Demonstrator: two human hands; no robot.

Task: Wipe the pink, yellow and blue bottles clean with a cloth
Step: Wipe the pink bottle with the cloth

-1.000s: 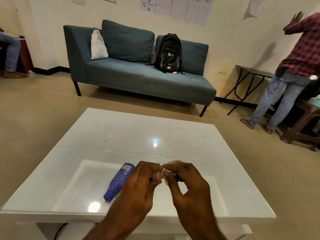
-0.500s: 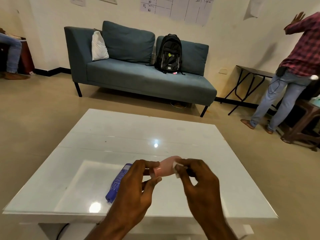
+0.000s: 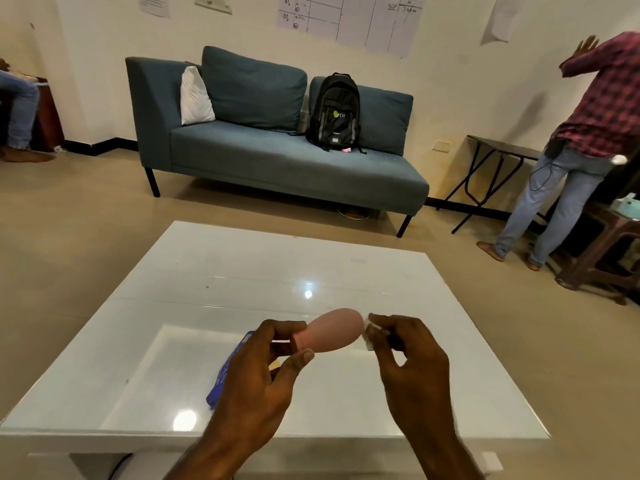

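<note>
Pink bottle point(image 3: 331, 330) held on its side above the near part of the white table point(image 3: 242, 271), narrow end pinched in the left hand point(image 3: 263, 379). Right hand point(image 3: 407, 358) pinches a small white cloth point(image 3: 369, 336) against the bottle's rounded end. Blue bottle point(image 3: 225, 374) lies flat on the table, partly hidden behind the left hand; beyond the table, a blue sofa point(image 3: 277, 161) with a black backpack point(image 3: 334, 110) on it.

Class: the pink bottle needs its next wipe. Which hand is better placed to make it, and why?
The right hand: it pinches the cloth at the pink bottle, whose neck the left hand grips.
</note>
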